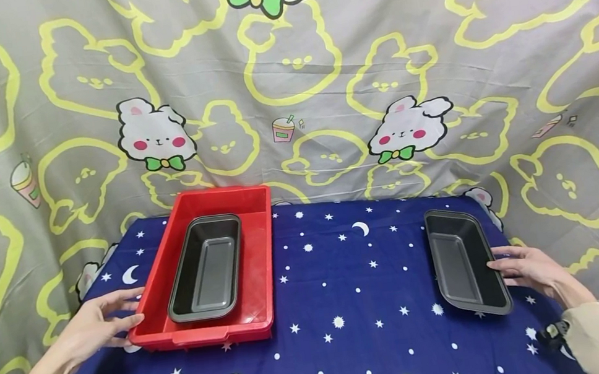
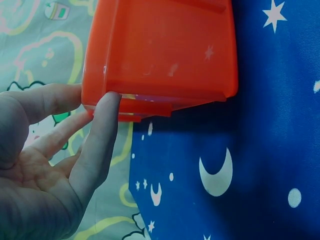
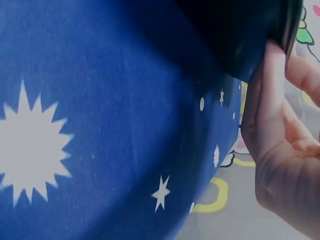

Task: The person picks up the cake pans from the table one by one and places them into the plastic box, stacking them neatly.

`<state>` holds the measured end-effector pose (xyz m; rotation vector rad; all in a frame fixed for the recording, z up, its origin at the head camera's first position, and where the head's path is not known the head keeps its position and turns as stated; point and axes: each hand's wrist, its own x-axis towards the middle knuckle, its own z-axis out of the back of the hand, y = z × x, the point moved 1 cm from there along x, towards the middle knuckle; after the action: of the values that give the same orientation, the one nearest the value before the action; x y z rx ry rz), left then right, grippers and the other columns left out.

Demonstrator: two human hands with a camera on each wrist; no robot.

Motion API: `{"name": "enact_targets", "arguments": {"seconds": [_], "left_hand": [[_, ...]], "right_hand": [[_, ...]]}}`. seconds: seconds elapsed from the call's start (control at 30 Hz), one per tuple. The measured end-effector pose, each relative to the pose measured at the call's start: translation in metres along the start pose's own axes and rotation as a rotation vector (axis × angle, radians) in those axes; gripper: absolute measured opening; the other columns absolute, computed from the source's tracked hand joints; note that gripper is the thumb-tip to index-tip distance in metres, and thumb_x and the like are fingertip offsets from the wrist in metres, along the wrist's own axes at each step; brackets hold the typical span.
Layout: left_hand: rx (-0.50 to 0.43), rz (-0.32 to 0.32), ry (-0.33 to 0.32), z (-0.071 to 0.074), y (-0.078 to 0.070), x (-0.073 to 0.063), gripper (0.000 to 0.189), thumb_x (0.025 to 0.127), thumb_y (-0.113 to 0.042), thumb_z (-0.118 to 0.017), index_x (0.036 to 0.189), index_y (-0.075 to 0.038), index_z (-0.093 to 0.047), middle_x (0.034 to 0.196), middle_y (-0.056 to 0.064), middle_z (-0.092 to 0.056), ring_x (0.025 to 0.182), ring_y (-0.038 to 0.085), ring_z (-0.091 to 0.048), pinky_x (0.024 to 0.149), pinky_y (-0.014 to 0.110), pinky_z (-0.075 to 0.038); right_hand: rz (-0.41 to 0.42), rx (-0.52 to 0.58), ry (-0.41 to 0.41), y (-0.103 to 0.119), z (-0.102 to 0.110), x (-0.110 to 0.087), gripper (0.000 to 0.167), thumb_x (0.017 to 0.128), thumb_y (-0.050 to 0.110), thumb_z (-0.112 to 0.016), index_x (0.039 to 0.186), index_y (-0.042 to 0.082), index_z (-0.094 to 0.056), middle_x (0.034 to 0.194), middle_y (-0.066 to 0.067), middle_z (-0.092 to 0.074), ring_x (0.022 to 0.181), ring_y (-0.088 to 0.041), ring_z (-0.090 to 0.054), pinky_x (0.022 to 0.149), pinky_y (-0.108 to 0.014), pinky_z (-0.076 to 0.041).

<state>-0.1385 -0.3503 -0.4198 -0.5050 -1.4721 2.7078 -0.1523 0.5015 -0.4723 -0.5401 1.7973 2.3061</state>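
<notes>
A shallow red plastic tray (image 1: 257,261) lies at the left, a dark loaf pan (image 1: 212,276) inside it. My left hand (image 1: 91,328) grips the tray's near left corner, thumb against the near wall and fingers along the side, as the left wrist view shows. A second dark loaf pan (image 1: 454,261) is at the right, slanted, its near end toward the right. My right hand (image 1: 531,271) pinches its right side near the close end, the thumb at the rim. In the right wrist view only the pan's dark underside and rim (image 3: 292,25) show beside the hand (image 3: 287,145).
A dark blue cloth (image 1: 362,329) with white stars and moons covers the table. Behind and at both sides hangs a grey curtain (image 1: 310,42) with cartoon rabbits and yellow outlines. A stretch of blue cloth separates the tray from the right-hand pan.
</notes>
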Motion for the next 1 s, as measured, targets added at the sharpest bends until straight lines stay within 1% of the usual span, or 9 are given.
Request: {"name": "enact_targets", "arguments": {"seconds": [0.13, 0.23, 0.33, 0.43, 0.5, 0.6, 0.87, 1.0], "left_hand": [[-0.006, -0.003, 0.0, 0.0, 0.0, -0.001, 0.067, 0.101, -0.01, -0.068, 0.154, 0.016, -0.036, 0.129, 0.032, -0.064, 0.091, 0.014, -0.075, 0.073, 0.042, -0.068], [-0.009, -0.006, 0.0, 0.0, 0.001, -0.001, 0.066, 0.101, -0.01, -0.068, 0.154, 0.016, -0.036, 0.128, 0.032, -0.064, 0.091, 0.013, -0.075, 0.073, 0.042, -0.068], [-0.009, -0.01, -0.001, 0.0, 0.001, -0.001, 0.066, 0.101, -0.01, -0.068, 0.154, 0.016, -0.036, 0.128, 0.032, -0.064, 0.092, 0.012, -0.075, 0.072, 0.042, -0.068], [-0.004, -0.011, -0.002, 0.0, 0.001, 0.0, 0.066, 0.101, -0.01, -0.068, 0.154, 0.016, -0.036, 0.129, 0.033, -0.063, 0.093, 0.013, -0.075, 0.073, 0.041, -0.068], [-0.001, -0.009, -0.003, 0.0, 0.001, 0.0, 0.067, 0.101, -0.01, -0.068, 0.154, 0.016, -0.036, 0.129, 0.033, -0.063, 0.093, 0.013, -0.075, 0.073, 0.042, -0.068], [0.001, -0.004, -0.005, 0.0, 0.001, 0.0, 0.066, 0.101, -0.01, -0.068, 0.154, 0.015, -0.036, 0.129, 0.033, -0.063, 0.092, 0.015, -0.075, 0.073, 0.042, -0.068], [0.001, -0.004, -0.007, -0.001, -0.001, -0.001, 0.066, 0.101, -0.01, -0.068, 0.154, 0.015, -0.037, 0.129, 0.033, -0.063, 0.091, 0.015, -0.074, 0.072, 0.041, -0.068], [0.0, -0.006, -0.005, 0.0, -0.001, -0.001, 0.066, 0.101, -0.01, -0.068, 0.154, 0.016, -0.037, 0.129, 0.034, -0.063, 0.091, 0.015, -0.075, 0.073, 0.042, -0.068]], "right_hand": [[-0.024, -0.013, -0.012, 0.001, -0.003, 0.002, 0.029, 0.104, 0.009, -0.065, 0.111, 0.037, -0.064, 0.099, 0.016, -0.079, 0.089, -0.003, -0.075, 0.075, -0.024, -0.064], [-0.022, -0.011, -0.014, 0.001, -0.006, 0.003, 0.027, 0.104, 0.008, -0.065, 0.114, 0.033, -0.064, 0.098, 0.014, -0.08, 0.089, -0.004, -0.076, 0.075, -0.024, -0.064], [-0.005, 0.009, -0.031, 0.001, -0.009, 0.003, 0.029, 0.104, 0.006, -0.063, 0.11, 0.035, -0.065, 0.096, 0.013, -0.081, 0.086, -0.005, -0.076, 0.072, -0.023, -0.064], [0.028, 0.044, -0.041, 0.0, -0.013, 0.004, 0.037, 0.105, 0.003, -0.059, 0.104, 0.04, -0.067, 0.094, 0.013, -0.08, 0.084, -0.004, -0.075, 0.069, -0.022, -0.063], [0.053, 0.075, -0.037, 0.0, -0.016, 0.004, 0.041, 0.106, 0.002, -0.055, 0.102, 0.041, -0.067, 0.094, 0.014, -0.08, 0.083, -0.003, -0.074, 0.067, -0.021, -0.063], [0.072, 0.122, -0.042, 0.0, -0.02, 0.005, 0.045, 0.106, 0.0, -0.053, 0.1, 0.042, -0.069, 0.093, 0.014, -0.08, 0.081, -0.002, -0.073, 0.066, -0.02, -0.063], [0.083, 0.151, -0.074, 0.009, -0.038, 0.011, 0.041, 0.105, 0.0, -0.056, 0.099, 0.038, -0.069, 0.09, 0.012, -0.081, 0.083, -0.003, -0.075, 0.069, -0.021, -0.063], [0.095, 0.183, -0.067, 0.014, -0.047, 0.015, 0.04, 0.105, -0.002, -0.055, 0.1, 0.036, -0.069, 0.089, 0.011, -0.08, 0.083, -0.004, -0.075, 0.07, -0.022, -0.064]]}}
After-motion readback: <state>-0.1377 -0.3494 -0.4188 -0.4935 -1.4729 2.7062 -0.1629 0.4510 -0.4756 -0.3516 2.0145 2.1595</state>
